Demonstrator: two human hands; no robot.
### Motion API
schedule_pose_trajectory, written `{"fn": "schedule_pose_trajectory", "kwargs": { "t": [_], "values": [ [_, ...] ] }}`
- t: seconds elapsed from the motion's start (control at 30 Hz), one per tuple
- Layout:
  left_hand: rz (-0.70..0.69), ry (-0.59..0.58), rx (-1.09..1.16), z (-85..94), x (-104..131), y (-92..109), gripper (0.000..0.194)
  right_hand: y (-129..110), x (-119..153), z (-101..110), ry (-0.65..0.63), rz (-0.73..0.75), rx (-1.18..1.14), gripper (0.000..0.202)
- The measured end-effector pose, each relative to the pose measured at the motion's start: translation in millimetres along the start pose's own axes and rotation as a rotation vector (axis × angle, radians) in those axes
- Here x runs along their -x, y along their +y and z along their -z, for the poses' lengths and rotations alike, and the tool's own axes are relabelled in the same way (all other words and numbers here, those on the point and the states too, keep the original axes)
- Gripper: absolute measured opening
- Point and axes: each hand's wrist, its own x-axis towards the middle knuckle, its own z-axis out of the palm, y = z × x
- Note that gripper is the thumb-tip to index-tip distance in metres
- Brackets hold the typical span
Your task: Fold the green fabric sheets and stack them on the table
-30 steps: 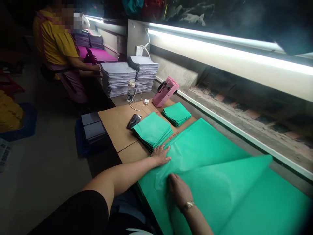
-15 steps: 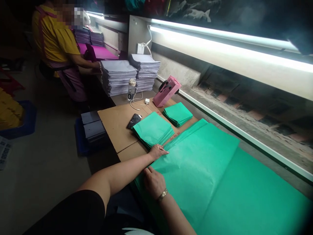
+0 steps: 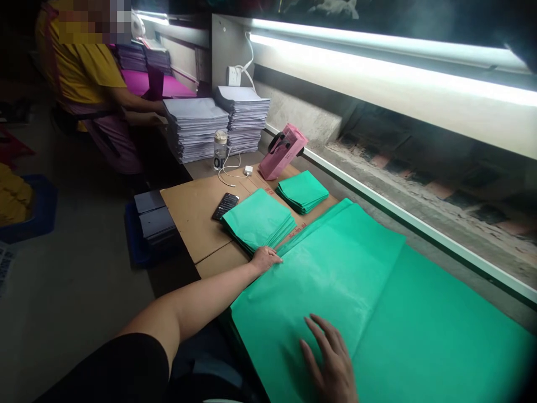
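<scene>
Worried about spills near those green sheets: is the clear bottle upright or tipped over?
Upright: the clear bottle stands vertical, its pale cap uppermost, beyond the green sheets.

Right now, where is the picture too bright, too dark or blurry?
In the head view, the long lamp glares almost white; in the head view, the floor at left looks dim; also in the head view, the green sheet has a pale sheen, and the picture's lower right corner fades into dark blur.

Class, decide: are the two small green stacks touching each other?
Apart. The head view shows brown cardboard between the nearer stack and the farther stack.
</scene>
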Motion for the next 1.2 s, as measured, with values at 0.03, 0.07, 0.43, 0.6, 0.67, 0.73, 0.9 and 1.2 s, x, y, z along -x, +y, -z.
{"fn": "schedule_pose_trajectory", "kwargs": {
  "t": [0.03, 0.07, 0.43, 0.6, 0.67, 0.73, 0.9, 1.2],
  "values": [
    [0.007, 0.003, 0.001, 0.3, 1, 1, 0.005, 18, 14, 5, -0.026, -0.025, 0.094, 0.05],
    [0.013, 0.007, 0.001, 0.8, 2, 2, 0.004, 35, 24, 8, -0.073, -0.035, 0.179, 0.057],
    [-0.018, 0.061, 0.005, -2.7, 8, -2, 0.012, 338, -106, 18, -0.214, -0.654, 0.488, 0.073],
    [-0.045, 0.09, -0.007, -5.5, 7, -1, 0.015, 387, -147, 32, -0.183, -0.828, 0.466, 0.077],
    [-0.055, 0.097, -0.027, -4.0, 9, 3, 0.015, 346, -129, 27, -0.223, -0.691, 0.458, 0.073],
    [-0.064, 0.095, -0.036, -2.7, 9, 5, 0.012, 271, -94, 17, -0.238, -0.488, 0.406, 0.074],
    [-0.126, 0.046, -0.028, -2.3, 4, -3, 0.022, 30, 13, -8, -0.468, 0.157, -0.082, 0.08],
    [-0.248, -0.128, -0.25, 3.6, 5, 1, 0.063, 16, 98, 32, -0.374, 0.107, 0.011, 0.082]
  ]
}}
